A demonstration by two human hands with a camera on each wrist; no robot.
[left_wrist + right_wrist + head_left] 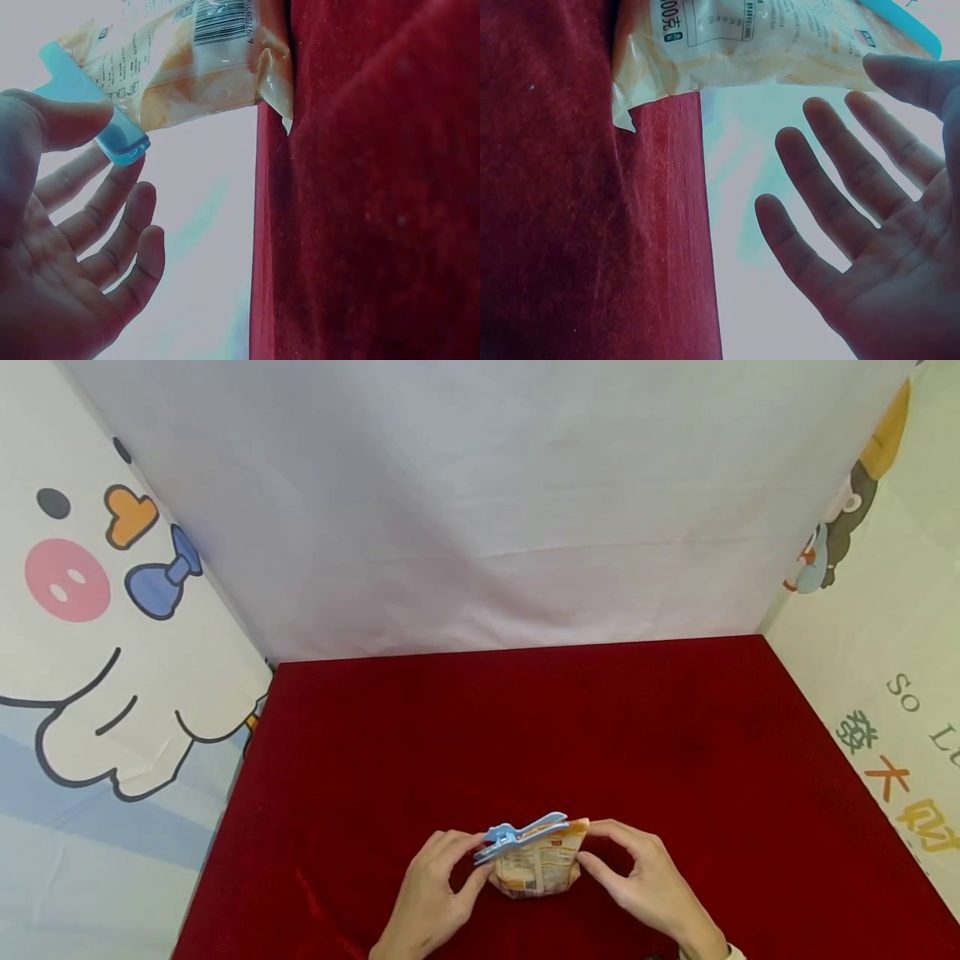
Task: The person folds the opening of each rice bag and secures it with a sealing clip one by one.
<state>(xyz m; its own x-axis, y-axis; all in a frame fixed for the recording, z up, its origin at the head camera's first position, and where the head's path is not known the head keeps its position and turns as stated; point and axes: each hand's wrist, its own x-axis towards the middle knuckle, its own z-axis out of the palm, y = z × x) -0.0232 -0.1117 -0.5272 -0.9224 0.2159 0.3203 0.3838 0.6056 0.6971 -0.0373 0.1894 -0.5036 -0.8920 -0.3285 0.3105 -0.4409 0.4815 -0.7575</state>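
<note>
A cream-and-orange plastic food bag (536,868), printed with small text and a barcode, stands on the red cloth near the front edge. A light blue sealing clip (525,833) lies slantwise across its top. My left hand (435,889) pinches the hinged end of the clip, the thumb in front; in the left wrist view the other fingers spread loosely below the clip (97,105). At the bag's right side, my right hand (648,877) touches the edge with thumb and index fingertips. Its remaining fingers stretch out straight in the right wrist view, apart from the bag (727,52).
Dark red cloth (525,727) covers the table. A white sheet (480,527) hangs behind it, with cartoon-printed sheets on the left (112,693) and right (862,635).
</note>
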